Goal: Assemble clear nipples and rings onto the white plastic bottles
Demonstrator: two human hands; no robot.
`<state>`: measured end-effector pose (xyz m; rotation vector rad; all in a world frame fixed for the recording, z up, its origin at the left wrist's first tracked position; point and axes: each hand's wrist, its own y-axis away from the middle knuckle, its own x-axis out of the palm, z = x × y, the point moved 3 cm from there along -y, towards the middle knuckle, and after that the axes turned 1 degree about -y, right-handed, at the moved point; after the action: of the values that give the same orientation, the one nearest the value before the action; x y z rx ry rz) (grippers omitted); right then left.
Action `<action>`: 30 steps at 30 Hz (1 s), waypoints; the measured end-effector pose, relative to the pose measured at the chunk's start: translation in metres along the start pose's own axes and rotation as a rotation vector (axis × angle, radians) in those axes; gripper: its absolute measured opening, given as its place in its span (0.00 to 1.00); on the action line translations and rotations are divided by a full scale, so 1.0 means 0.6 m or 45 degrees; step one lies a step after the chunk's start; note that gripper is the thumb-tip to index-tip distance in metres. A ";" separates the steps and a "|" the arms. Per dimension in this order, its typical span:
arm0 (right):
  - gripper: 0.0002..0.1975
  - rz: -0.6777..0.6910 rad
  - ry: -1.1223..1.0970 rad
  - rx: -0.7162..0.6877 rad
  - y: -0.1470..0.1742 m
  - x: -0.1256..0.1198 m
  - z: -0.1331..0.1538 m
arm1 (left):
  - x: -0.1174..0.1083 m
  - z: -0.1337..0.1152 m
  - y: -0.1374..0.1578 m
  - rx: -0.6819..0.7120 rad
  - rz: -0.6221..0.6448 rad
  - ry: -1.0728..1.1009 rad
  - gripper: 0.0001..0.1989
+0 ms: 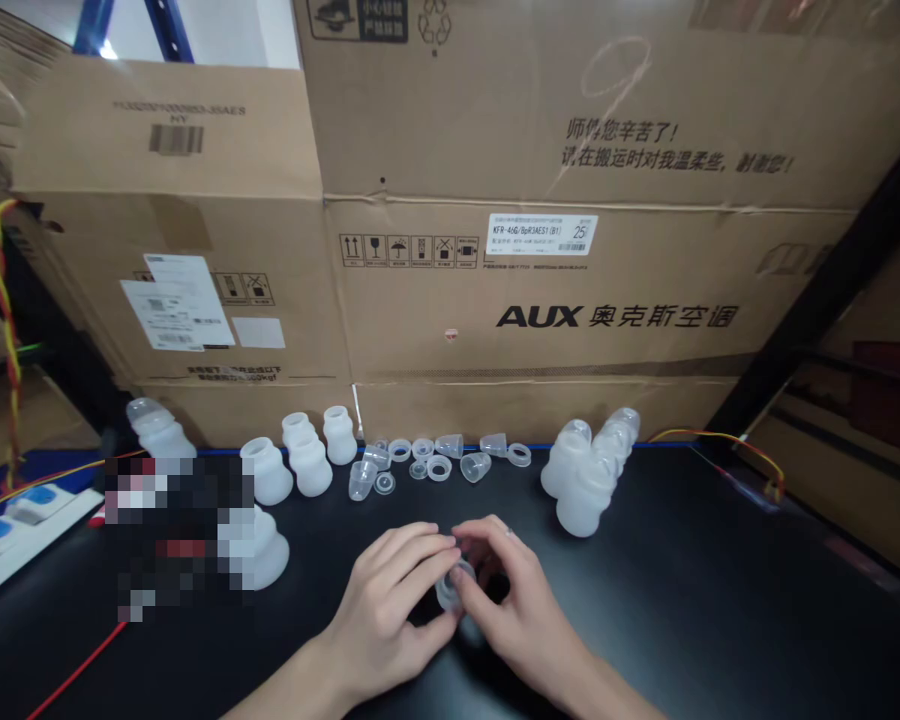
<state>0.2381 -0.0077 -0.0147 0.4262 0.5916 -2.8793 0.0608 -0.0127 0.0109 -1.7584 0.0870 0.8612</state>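
Between my two hands is a small round translucent plastic piece, a bottle collar ring by its look, just above the black table. My left hand curls round it from the left, its thumb low and its fingers over the top. From the other side my right hand presses its thumb on the piece, with the fingers bent behind. Fingers hide much of it. Beyond the hands lie loose clear parts: a cap, a ring and a small disc, among several others.
Open-necked white bottles stand at back left. Capped bottles cluster at back right. Another bottle stands beside a blurred-out patch on the left. A power strip and wires lie at far left. A large cardboard box walls the back.
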 end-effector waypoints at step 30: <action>0.11 0.041 -0.122 0.198 0.005 0.025 -0.017 | 0.017 -0.052 -0.004 0.352 0.019 0.073 0.15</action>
<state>0.2271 -0.0081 -0.0294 0.3138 0.3432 -2.9058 0.0850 -0.0347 0.0107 -1.5241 0.2459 0.7706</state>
